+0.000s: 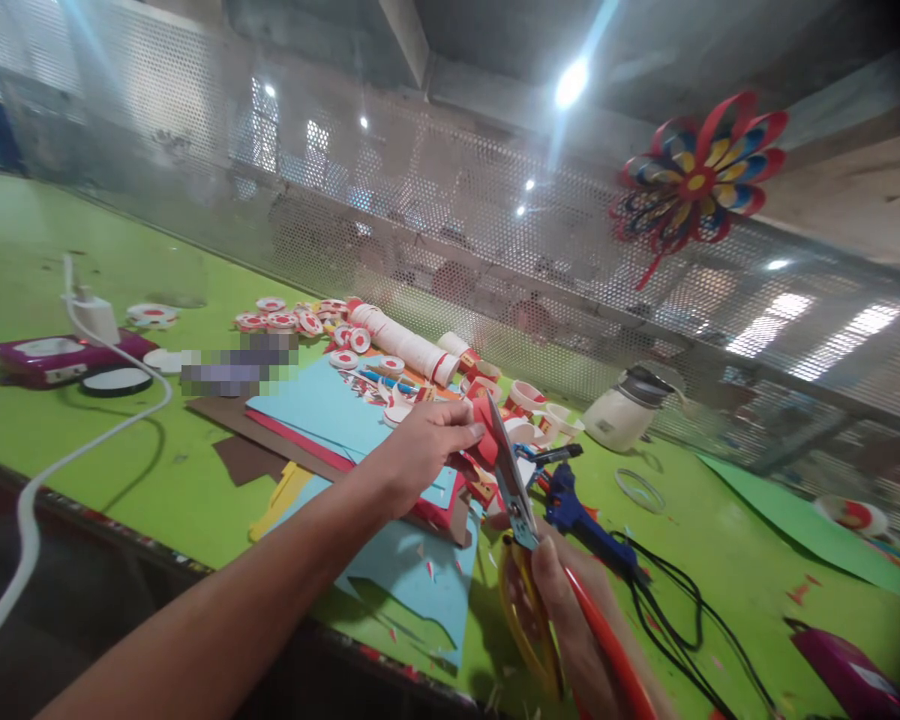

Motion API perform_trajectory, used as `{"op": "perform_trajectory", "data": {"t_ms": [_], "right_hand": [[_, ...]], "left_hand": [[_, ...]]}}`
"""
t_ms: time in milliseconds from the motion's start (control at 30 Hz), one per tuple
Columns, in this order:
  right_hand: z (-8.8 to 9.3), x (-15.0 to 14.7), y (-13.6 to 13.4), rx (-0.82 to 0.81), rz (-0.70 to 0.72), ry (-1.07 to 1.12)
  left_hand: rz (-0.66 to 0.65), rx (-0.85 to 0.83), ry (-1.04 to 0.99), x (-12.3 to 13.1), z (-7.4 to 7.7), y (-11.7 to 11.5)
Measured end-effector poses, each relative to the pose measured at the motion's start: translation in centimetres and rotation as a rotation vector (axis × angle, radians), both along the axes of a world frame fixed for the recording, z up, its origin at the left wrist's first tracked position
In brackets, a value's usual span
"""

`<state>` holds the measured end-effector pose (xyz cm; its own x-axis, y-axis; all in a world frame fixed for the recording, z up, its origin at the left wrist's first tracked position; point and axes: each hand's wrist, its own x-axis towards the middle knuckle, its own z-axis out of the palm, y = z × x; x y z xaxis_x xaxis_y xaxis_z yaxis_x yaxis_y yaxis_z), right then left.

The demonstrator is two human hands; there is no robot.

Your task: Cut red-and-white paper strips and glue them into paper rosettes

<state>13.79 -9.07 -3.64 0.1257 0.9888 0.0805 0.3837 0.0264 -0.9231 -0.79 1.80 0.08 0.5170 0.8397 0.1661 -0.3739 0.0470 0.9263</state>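
My left hand [427, 445] pinches a small piece of red paper [485, 432] above the stacked sheets. In my right hand [570, 600] is a pair of scissors [516, 490] with yellow and red handles, its blades pointing up and away. The blades lie against the right side of the red paper; whether they are cutting into it I cannot tell. Light blue paper [307, 405] tops a pile with red and brown sheets below my left hand. Another blue sheet [412, 560] with a cut-out edge lies nearer the table's front, with paper scraps on it.
A blue glue gun [589, 520] with a black cord lies right of the scissors. Behind are a stack of paper cups [405, 340], several red-and-white discs [270, 318] and a white jug [626, 410]. A white cable [90, 450] crosses the left side. A perforated metal screen [390, 200] borders the back.
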Motion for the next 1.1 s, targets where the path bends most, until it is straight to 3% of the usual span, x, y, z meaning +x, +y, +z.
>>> {"op": "perform_trajectory", "data": {"t_ms": [533, 1100], "right_hand": [[-0.1, -0.2, -0.1, 0.005, -0.018, 0.021], [-1.2, -0.2, 0.5, -0.061, -0.038, 0.246]], "left_hand": [[0.016, 0.042, -0.01, 0.4, -0.3, -0.2], [0.066, 0.02, 0.034, 0.7, -0.3, -0.3]]}}
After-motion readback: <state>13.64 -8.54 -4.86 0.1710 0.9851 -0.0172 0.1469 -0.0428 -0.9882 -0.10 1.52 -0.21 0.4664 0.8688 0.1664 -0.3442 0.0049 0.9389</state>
